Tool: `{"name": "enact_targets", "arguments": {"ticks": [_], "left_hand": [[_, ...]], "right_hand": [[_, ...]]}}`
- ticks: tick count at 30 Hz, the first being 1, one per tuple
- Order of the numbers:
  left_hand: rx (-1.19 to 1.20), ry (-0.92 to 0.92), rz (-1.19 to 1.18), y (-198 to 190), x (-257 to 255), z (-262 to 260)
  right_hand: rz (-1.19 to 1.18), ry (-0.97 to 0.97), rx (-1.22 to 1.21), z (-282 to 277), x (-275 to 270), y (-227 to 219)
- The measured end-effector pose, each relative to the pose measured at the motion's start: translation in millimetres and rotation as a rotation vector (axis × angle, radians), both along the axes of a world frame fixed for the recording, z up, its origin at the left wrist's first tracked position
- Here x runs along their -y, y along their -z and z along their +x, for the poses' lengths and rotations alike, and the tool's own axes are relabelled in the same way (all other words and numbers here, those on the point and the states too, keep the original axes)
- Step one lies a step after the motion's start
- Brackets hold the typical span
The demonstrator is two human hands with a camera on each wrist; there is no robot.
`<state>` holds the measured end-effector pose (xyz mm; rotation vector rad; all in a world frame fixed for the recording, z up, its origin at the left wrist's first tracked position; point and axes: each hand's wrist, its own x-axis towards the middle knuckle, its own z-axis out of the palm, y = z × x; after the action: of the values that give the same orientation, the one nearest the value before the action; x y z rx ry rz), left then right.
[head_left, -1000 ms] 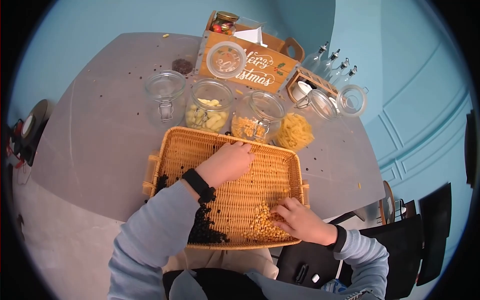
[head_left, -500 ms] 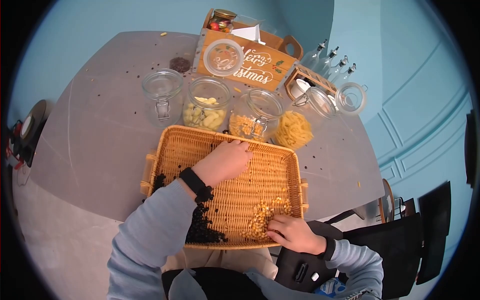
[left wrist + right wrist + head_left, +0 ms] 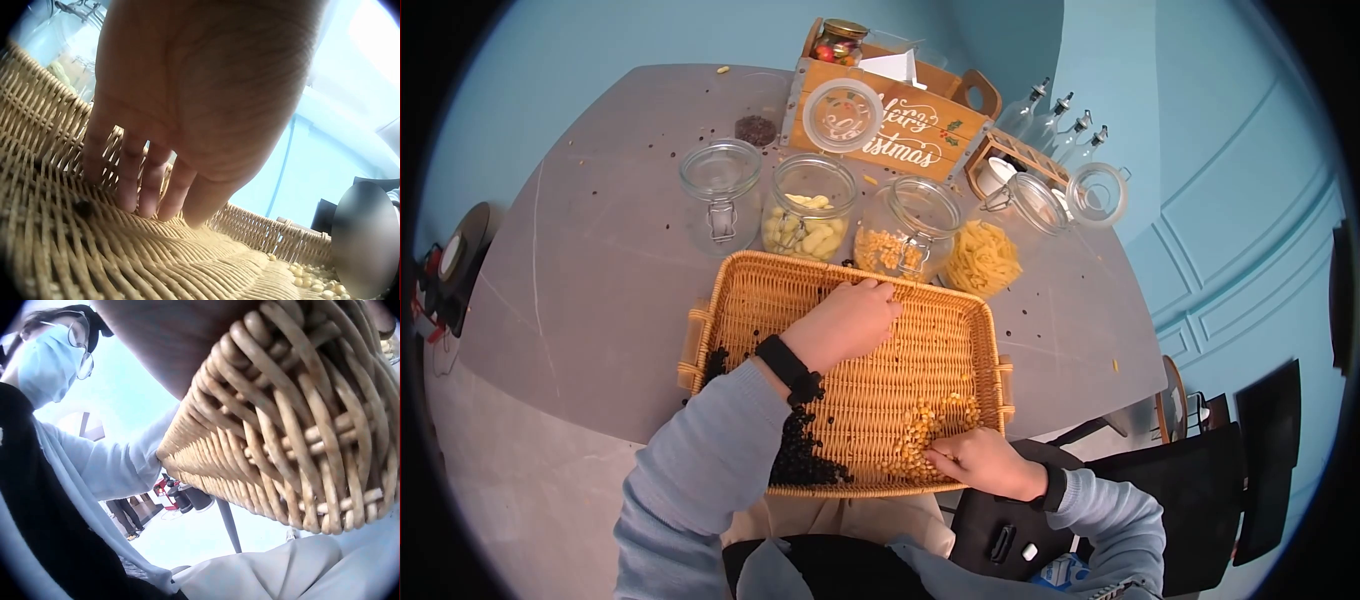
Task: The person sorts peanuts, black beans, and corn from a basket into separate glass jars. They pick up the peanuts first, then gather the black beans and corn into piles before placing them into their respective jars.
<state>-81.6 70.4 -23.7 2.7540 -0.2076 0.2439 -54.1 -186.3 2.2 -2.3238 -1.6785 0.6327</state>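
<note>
The wicker tray (image 3: 880, 365) sits at the near edge of the table (image 3: 590, 280), with black beans (image 3: 805, 455) at its near left and corn kernels (image 3: 917, 440) at its near right. Your left hand (image 3: 845, 320) touches the weave with extended fingers; your right hand (image 3: 985, 463) is at the corn, but whether it pinches any is unclear. Kernels should be light, hard and quick to roll: use your fingertips. Glass jars (image 3: 808, 232) crowd the tray's far rim.
</note>
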Motion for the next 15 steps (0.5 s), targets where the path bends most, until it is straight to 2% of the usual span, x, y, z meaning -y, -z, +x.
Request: {"name": "enact_targets", "arguments": {"ticks": [9,15], "left_hand": [[-0.003,0.001,0.018,-0.1,-0.1,-0.5],[-0.003,-0.001,0.043,-1.0,0.5,0.1]], "right_hand": [[0.040,-0.058,0.042,7.7,-19.3,-22.5],[0.094,0.012,0.027,21.3,-52.0,-56.1]]}}
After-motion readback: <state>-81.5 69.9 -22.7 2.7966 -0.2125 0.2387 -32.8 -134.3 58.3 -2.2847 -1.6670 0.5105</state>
